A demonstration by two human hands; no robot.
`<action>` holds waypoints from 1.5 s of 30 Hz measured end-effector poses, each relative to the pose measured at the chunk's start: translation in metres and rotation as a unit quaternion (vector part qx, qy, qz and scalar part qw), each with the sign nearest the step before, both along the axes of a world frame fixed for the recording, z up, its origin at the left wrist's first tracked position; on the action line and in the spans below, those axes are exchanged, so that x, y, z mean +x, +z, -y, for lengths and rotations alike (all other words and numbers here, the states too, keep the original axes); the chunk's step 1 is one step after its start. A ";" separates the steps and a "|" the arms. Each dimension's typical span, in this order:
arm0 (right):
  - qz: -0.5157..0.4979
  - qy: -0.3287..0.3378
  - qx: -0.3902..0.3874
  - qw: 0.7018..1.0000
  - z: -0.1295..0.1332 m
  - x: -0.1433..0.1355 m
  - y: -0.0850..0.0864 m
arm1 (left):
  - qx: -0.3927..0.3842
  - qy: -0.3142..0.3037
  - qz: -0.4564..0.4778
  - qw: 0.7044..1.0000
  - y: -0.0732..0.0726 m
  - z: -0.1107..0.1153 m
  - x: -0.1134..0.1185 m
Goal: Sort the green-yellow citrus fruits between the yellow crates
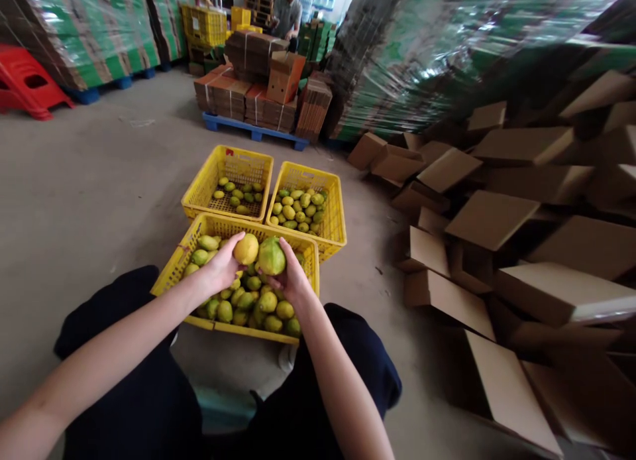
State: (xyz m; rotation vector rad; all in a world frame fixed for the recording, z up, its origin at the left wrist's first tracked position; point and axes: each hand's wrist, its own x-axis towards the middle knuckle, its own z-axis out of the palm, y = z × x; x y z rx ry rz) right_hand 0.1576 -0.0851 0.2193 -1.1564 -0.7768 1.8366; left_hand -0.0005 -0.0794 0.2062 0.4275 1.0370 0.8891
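My left hand (226, 266) is closed round a yellow lemon (246, 249). Beside it, my right hand (291, 274) grips a larger green lemon (272, 256). Both fruits are held up side by side over the near yellow crate (169, 278), which holds many green and yellow lemons (268, 302). Behind it on the left stands a yellow crate (196, 181) with a smaller number of lemons at its right side. The back right yellow crate (336, 211) has a larger pile of lemons.
Cardboard boxes (491, 218) lie heaped along the right. Flattened cartons rest on a blue pallet (256, 130) ahead, with a person (288, 12) farther back. A red stool (30, 82) stands at the far left, near wrapped stacks (94, 29).
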 end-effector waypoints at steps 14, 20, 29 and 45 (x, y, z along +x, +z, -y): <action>0.267 -0.162 0.287 0.906 0.014 0.005 0.016 | 0.264 0.040 -0.160 0.950 0.014 0.001 0.001; 0.280 -0.194 0.385 0.858 0.008 0.013 0.009 | 0.456 0.039 -0.283 0.843 0.021 0.003 -0.007; 0.135 -0.188 0.357 0.905 0.010 0.017 0.019 | 0.415 0.018 -0.146 0.898 0.026 0.006 -0.009; 0.090 -0.119 0.116 0.982 0.009 -0.011 -0.018 | 0.160 0.172 -0.057 0.970 0.016 0.006 0.009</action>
